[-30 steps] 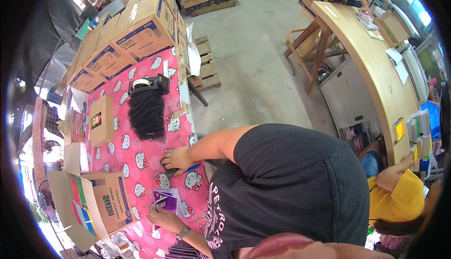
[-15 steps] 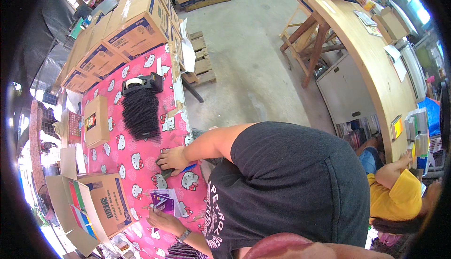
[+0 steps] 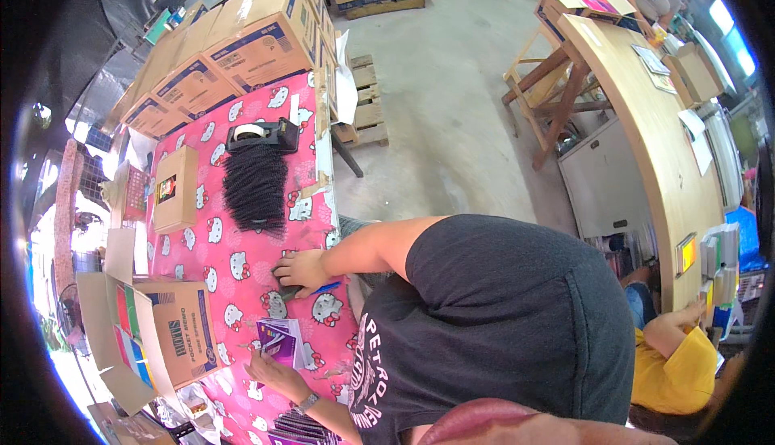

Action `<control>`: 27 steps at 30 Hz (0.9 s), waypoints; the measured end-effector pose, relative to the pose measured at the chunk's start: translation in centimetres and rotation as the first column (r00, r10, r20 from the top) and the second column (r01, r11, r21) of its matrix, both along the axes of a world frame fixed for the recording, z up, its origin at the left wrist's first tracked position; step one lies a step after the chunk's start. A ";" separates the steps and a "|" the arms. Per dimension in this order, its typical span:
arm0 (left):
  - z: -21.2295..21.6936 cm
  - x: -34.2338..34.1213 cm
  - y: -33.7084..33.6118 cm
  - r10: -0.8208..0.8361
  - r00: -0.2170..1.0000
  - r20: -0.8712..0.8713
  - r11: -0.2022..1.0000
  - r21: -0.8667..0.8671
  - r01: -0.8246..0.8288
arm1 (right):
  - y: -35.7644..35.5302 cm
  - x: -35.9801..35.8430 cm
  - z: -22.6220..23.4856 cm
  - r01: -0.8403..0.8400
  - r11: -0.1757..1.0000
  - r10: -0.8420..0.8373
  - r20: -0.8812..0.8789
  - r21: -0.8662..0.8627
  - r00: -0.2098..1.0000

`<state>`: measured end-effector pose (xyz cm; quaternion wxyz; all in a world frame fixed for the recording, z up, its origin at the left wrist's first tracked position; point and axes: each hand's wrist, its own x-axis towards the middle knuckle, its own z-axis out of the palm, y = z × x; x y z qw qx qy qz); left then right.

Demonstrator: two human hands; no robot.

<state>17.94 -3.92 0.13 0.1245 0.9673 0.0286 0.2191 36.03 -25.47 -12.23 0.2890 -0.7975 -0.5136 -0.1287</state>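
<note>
My right hand (image 3: pixel 302 272) rests palm down on the pink cat-print table cover (image 3: pixel 242 239), its fingers curled over a dark grey, cloth-like thing (image 3: pixel 287 292) that is mostly hidden. A slim blue object (image 3: pixel 327 287) sticks out beside that hand. Lower in the picture my left hand (image 3: pixel 273 371), with a watch on its wrist, is closed at the edge of a small fanned stack of purple booklets (image 3: pixel 278 343). The fingertips partly cover the stack's corner. A dense bundle of black spiral coils (image 3: pixel 255 191) lies farther along the table.
Beside the coils stands a black tape dispenser (image 3: pixel 262 134). A closed brown box (image 3: pixel 175 191) and an open carton (image 3: pixel 184 333) of colourful pads line the left side. Stacked cartons (image 3: pixel 258 45) fill the far end. A person in a yellow shirt (image 3: pixel 676 368) is beside the wooden table (image 3: pixel 613 65).
The whole view has shifted slightly, so most things appear farther right. My right hand stays in the same spot on the table. My left hand has moved slightly along the booklets.
</note>
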 end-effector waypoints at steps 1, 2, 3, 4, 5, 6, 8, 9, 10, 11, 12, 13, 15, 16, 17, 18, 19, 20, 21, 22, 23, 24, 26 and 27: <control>0.2 0.0 -0.2 0.014 1.000 -0.017 1.000 0.001 -0.014 | 0.0 0.0 0.0 -0.002 1.000 0.002 0.008 0.001 1.000; 0.4 0.1 -0.5 0.030 0.999 -0.018 0.999 -0.018 -0.030 | 0.0 0.0 -0.1 -0.002 1.000 0.002 0.011 0.003 1.000; 0.5 0.0 -1.0 0.046 0.999 -0.018 0.998 -0.038 -0.046 | 0.0 0.0 -0.1 -0.001 1.000 0.001 0.013 0.006 1.000; 0.6 0.0 -1.3 0.060 0.998 -0.018 0.996 -0.057 -0.061 | 0.0 0.1 -0.1 0.002 1.000 -0.002 0.017 -0.003 1.000; 0.4 -0.1 -1.0 0.067 0.998 -0.014 0.997 -0.030 -0.068 | 0.0 0.1 -0.2 0.005 1.000 -0.004 0.017 -0.012 1.000; 0.1 -0.1 -0.6 0.073 0.997 -0.010 0.997 -0.003 -0.073 | 0.0 0.1 -0.2 0.008 1.000 -0.007 0.018 -0.021 1.000; -0.4 -0.1 0.1 0.063 0.998 0.000 0.998 0.030 -0.063 | 0.2 -0.1 -0.2 0.008 1.000 -0.008 0.012 -0.009 1.000; -0.6 -0.1 0.4 0.047 0.999 0.005 0.998 0.036 -0.047 | 0.2 -0.1 -0.2 0.010 1.000 -0.009 0.011 -0.004 1.000; -0.7 -0.1 0.6 0.030 0.999 0.011 0.999 0.043 -0.031 | 0.3 -0.1 -0.2 0.010 1.000 -0.010 0.014 -0.004 1.000; -0.5 0.1 0.3 0.018 1.000 0.001 0.999 0.028 -0.018 | 0.1 0.0 -0.4 0.017 1.000 -0.017 0.016 -0.006 1.000; 0.0 0.3 0.0 0.004 1.000 -0.009 1.000 0.014 -0.004 | 0.0 0.1 -0.5 0.025 1.000 -0.025 0.018 -0.007 1.000; 0.3 0.5 -0.2 -0.010 1.000 -0.018 1.000 0.000 0.010 | -0.2 0.2 -0.6 0.029 1.000 -0.029 0.019 0.000 0.999; -0.1 0.0 0.2 -0.003 1.000 -0.023 1.000 0.002 0.004 | 0.2 0.0 -0.5 0.014 1.000 -0.014 0.018 0.011 1.000; -0.2 -0.3 0.4 -0.001 1.000 -0.026 1.000 0.004 0.001 | 0.4 -0.1 -0.4 0.007 1.000 -0.007 0.014 0.010 1.000; -0.2 -0.1 0.3 -0.004 1.000 0.002 1.000 -0.002 0.004 | 0.2 -0.1 -0.4 0.010 1.000 -0.010 0.011 0.011 1.000; -0.2 0.1 0.2 -0.006 1.000 0.030 1.000 -0.007 0.006 | 0.1 -0.1 -0.4 0.012 1.000 -0.012 0.008 0.012 1.000; -0.1 0.3 0.0 -0.008 0.998 0.057 1.000 -0.012 0.008 | -0.1 0.0 -0.5 0.014 1.000 -0.014 0.001 0.011 1.000; 0.0 0.2 -0.1 -0.014 0.998 0.056 1.000 -0.007 0.015 | 0.0 0.0 -0.5 0.007 1.000 -0.007 -0.007 0.009 1.000; 0.1 0.1 -0.2 -0.020 0.998 0.055 1.000 -0.001 0.021 | 0.1 0.0 -0.5 -0.001 1.000 0.002 -0.015 0.006 1.000; 0.2 0.0 -0.2 -0.026 0.998 0.053 1.000 0.005 0.026 | 0.2 0.0 -0.5 -0.003 1.000 0.003 -0.011 0.009 1.000; 0.3 0.1 -0.4 -0.024 0.999 0.041 1.000 -0.003 0.024 | 0.2 0.1 -0.6 0.002 1.000 -0.002 -0.006 0.013 1.000; 0.4 0.1 -0.5 -0.021 0.999 0.029 1.000 -0.011 0.021 | 0.1 0.1 -0.7 0.007 1.000 -0.007 -0.002 0.017 1.000; 0.2 -0.2 -0.2 -0.034 0.999 0.033 0.999 -0.018 0.034 | 0.1 0.0 -0.6 0.011 1.000 -0.011 -0.008 0.008 1.000; -0.2 -0.3 0.4 -0.049 0.998 0.049 0.999 -0.016 0.050 | 0.2 0.0 -0.4 0.008 1.000 -0.008 -0.011 0.003 1.000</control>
